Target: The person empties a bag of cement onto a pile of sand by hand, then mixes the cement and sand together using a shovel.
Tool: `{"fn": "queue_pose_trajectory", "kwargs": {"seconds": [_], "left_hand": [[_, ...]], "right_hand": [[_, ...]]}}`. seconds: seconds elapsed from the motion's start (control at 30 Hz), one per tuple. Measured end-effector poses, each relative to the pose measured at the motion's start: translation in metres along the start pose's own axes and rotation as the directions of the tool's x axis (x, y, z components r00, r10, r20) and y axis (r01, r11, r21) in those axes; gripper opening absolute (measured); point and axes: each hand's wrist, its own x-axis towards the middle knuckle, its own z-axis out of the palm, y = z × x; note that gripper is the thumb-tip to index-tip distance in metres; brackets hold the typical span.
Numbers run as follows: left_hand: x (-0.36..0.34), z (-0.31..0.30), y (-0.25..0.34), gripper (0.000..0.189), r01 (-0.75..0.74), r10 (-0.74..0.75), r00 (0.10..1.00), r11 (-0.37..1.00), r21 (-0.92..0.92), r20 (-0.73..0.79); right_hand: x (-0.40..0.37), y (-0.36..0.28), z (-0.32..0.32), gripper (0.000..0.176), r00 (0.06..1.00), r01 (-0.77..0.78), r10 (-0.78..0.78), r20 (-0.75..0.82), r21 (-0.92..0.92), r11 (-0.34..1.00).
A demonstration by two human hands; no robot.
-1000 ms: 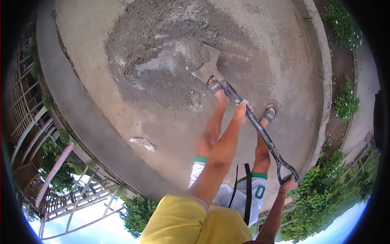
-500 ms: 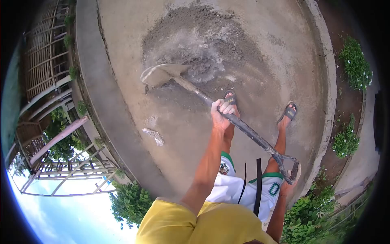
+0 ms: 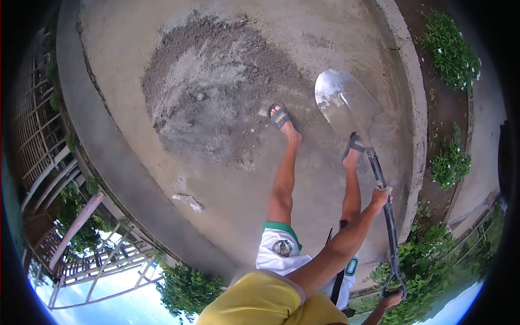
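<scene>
A long shovel (image 3: 385,216) crosses the right side of the view, its broad metal blade (image 3: 344,100) pointing away from me. My left hand (image 3: 381,196) is wrapped round the middle of the dark shaft. At the rear end, my right hand (image 3: 392,299) is closed on the D-shaped handle. The blade looks bare and shiny, with a bright patch near its tip. It lies to the right of a mound of grey powdery mix (image 3: 208,92), apart from it. One sandalled foot (image 3: 280,116) stands at the mound's edge; the other (image 3: 355,145) is beside the base of the blade.
A crumpled pale scrap (image 3: 188,202) lies on the concrete floor (image 3: 233,216). Along the right runs a raised kerb (image 3: 409,70) with flowering bushes (image 3: 449,49) beyond. A bamboo fence (image 3: 35,130) and slanting poles stand on the left.
The shovel has swung from the mound's near edge over to the right, with both hands still on it. My view has shifted, and more of the mound shows.
</scene>
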Motion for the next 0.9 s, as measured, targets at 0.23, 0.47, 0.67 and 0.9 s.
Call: {"fn": "queue_pose_trajectory", "kwargs": {"seconds": [0.23,0.47,0.67,0.9], "left_hand": [[0.084,-0.111,0.213,0.014,-0.325,0.333,0.901,0.943,0.076,-0.277],[0.006,-0.139,0.385,0.013,-0.477,0.459,0.873,0.875,-0.085,-0.166],[-0.131,-0.139,0.397,0.013,-0.457,0.555,0.831,0.646,-0.611,-0.034],[-0.211,-0.177,0.402,0.025,-0.465,0.777,0.617,0.49,-0.737,0.127]], "right_hand": [[-0.124,-0.035,0.222,0.034,0.959,0.016,-0.032,0.282,0.058,0.998],[-0.234,-0.11,0.305,0.023,0.802,0.347,-0.382,0.459,0.162,0.924],[-0.209,-0.162,0.284,0.009,0.425,0.621,-0.677,0.601,0.351,0.701],[-0.263,-0.205,0.273,0.018,0.053,0.657,-0.751,0.659,0.543,0.523]]}}
